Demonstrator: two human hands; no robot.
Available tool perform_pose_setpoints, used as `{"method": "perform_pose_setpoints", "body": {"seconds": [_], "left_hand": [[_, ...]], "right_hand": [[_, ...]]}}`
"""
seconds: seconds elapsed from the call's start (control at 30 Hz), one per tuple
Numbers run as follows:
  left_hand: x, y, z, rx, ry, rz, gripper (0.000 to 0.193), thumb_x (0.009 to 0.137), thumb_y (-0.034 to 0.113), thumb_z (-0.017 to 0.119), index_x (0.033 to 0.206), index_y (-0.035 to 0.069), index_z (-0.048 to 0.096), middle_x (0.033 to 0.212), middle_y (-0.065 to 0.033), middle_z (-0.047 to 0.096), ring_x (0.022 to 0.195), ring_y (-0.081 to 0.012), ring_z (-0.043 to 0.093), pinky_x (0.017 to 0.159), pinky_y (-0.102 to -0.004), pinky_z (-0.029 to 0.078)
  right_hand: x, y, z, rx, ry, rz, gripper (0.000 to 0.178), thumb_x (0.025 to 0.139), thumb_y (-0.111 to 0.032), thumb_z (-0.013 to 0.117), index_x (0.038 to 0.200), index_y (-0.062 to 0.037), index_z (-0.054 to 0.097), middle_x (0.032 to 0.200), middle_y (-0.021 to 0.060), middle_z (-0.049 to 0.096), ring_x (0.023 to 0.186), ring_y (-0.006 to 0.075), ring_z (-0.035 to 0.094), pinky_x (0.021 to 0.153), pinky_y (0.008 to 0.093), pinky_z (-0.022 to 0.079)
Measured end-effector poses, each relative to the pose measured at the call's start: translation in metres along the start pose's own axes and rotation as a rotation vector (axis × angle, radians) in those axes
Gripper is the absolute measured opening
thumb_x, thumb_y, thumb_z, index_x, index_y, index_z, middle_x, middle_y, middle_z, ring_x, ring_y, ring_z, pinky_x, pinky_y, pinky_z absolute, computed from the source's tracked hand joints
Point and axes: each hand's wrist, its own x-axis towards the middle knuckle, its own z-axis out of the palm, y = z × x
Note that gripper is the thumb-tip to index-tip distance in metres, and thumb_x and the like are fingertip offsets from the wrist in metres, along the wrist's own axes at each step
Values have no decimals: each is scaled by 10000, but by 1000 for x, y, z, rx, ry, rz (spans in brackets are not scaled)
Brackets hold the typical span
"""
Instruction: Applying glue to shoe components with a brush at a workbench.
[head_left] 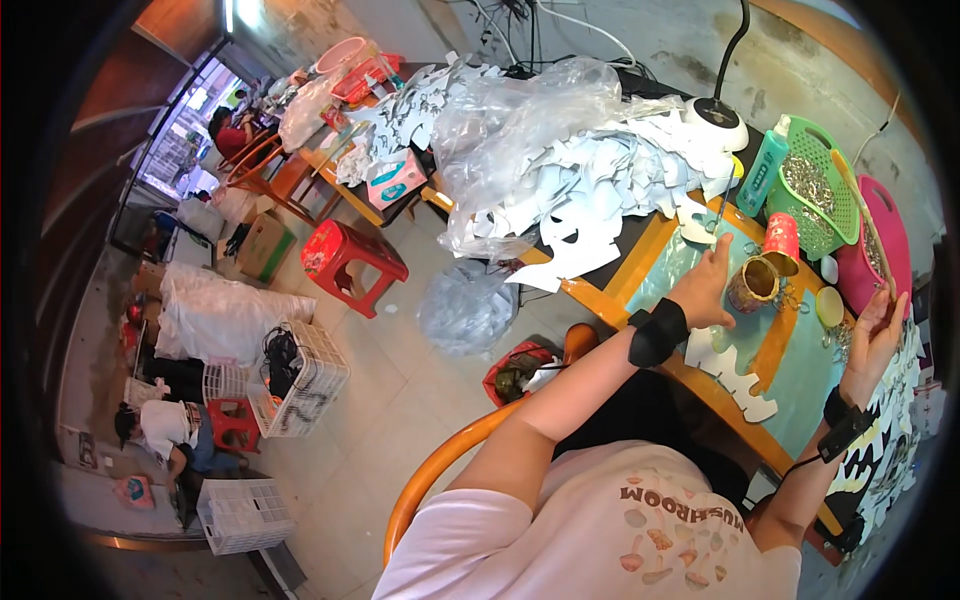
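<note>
Wood strips frame the greenish table (640, 262), its near edge running just in front of the person's lap. Over it, the left hand (703, 288) is open, thumb and fingers apart, with a cutout (697, 218) just beyond the fingertips. The right hand (877, 328) is half-curled at the lower end of a pale stick (876, 245); I cannot tell whether it grips it. Between the hands sit a tin (751, 290) and a red cup (781, 240), leaving little sideways room. Another cutout (733, 380) lies by the near edge, below the left hand. Farther out, a green basket (805, 230) and a pink basket (857, 282) crowd the wall side, and a heap of cutouts (600, 170) blocks the left. Beyond the table's left end, tiled floor (390, 405) spreads toward a red stool (352, 262).
</note>
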Motion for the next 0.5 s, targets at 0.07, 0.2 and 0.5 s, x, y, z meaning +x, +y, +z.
{"method": "perform_pose_setpoints", "body": {"seconds": [0.07, 0.2, 0.5], "left_hand": [[2, 2, 4, 32, -21, -42, 1182, 571, 188, 853, 1388, -38, 28, 1164, -357, 480, 1037, -463, 539, 875, -430, 464], [-12, -13, 15, 98, 153, 39, 774, 610, 282, 839, 1157, -48, 401, 898, -250, 592, 871, -397, 598, 773, -431, 484], [-61, 20, -14, -53, 217, 109, 252, 735, 90, 733, 935, -3, 611, 856, -117, 610, 745, -232, 581, 671, -320, 467]], "right_hand": [[2, -4, -5, 92, -92, 63, 287, 948, -150, 550, 1129, 73, 555, 1007, 155, 642, 887, 160, 639, 803, 243, 553], [-21, -10, 23, 179, -274, 215, 258, 958, -220, 543, 994, 28, 608, 874, 119, 664, 748, 135, 621, 655, 219, 529], [-74, -25, 45, 139, 22, 126, 310, 953, -273, 547, 954, 31, 606, 800, 115, 641, 657, 126, 616, 582, 176, 538]]}}
